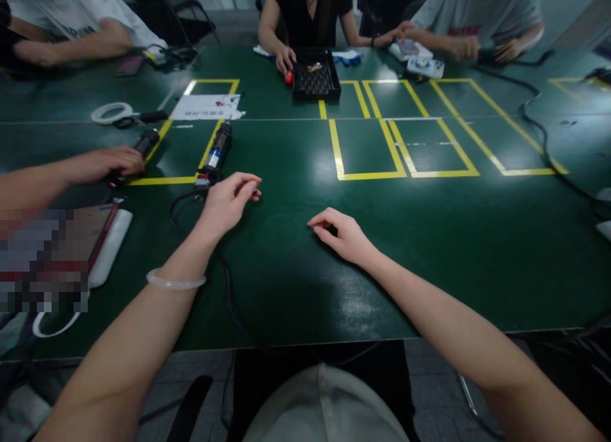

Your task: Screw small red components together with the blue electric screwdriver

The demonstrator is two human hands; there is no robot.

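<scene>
My left hand (233, 197) hovers over or rests on the green table (286, 289), its fingers curled together with nothing visible in them. A white bangle (176, 280) circles that wrist. Just beyond the hand lies a black cylindrical tool (219, 151) with a blue-and-white label, and a black cord (229, 289) runs beneath my forearm to the table's front edge. To the right, my right hand (341, 235) is closed in a loose pinch, thumb and finger nearly meeting. I see no object between them. Neither hand visibly grips the tool.
Yellow tape outlines (372, 175) mark the table. Across it, a person's hand (285, 60) touches a red object (289, 78) beside a black tray (317, 92). At left, another person's hand (121, 162) holds a second black tool (147, 140). A white sheet (205, 106) lies near a tape roll (111, 113).
</scene>
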